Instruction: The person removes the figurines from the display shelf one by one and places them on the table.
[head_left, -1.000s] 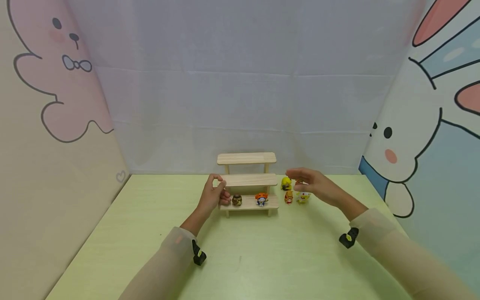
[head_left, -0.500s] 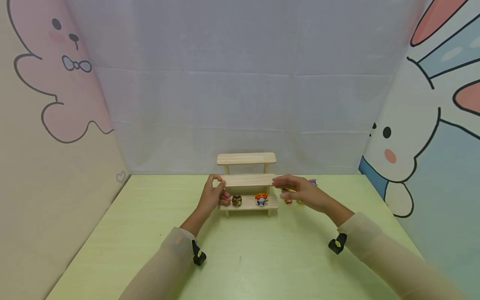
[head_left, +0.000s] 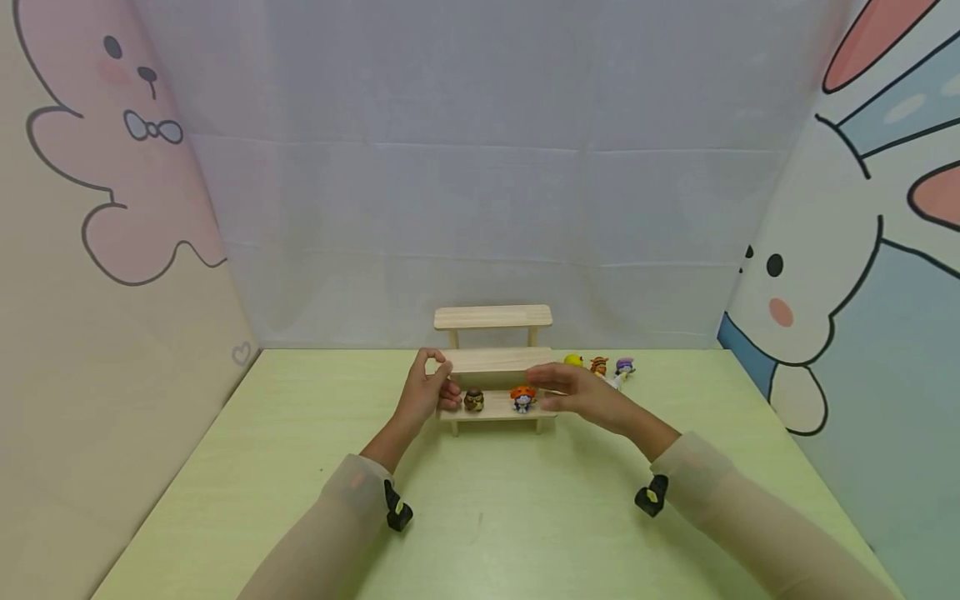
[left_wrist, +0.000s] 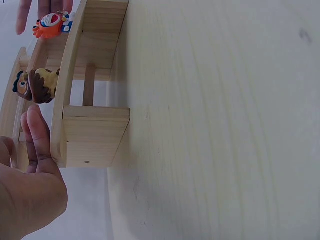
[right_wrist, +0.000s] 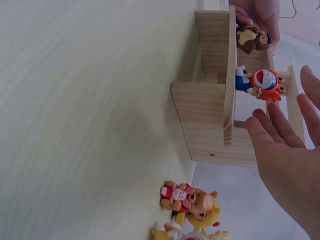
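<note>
A three-tier wooden display stand point(head_left: 491, 361) stands at the back of the table. On its lowest tier sit a brown owl figurine point(head_left: 474, 400) at left and a blue-and-white figurine in an orange crab hat point(head_left: 522, 399) at right. My left hand point(head_left: 426, 390) is at the stand's left end. In the left wrist view two of its fingers point(left_wrist: 36, 131) lie along the lowest tier, tips right at the owl. My right hand point(head_left: 588, 397) is at the right end, its extended fingers point(right_wrist: 280, 125) close beside the crab-hat figurine and holding nothing.
Right of the stand, several more figurines stand on the table point(head_left: 480, 517), including a bear figurine point(right_wrist: 196, 201) and a purple-hatted figurine point(head_left: 625, 367). A white cloth backdrop point(head_left: 480, 183) rises behind, with printed cartoon panels at both sides.
My right hand has moved left from above the figurines beside the stand to the crab-hat figurine, uncovering some of those figurines. My left hand has stayed in place.
</note>
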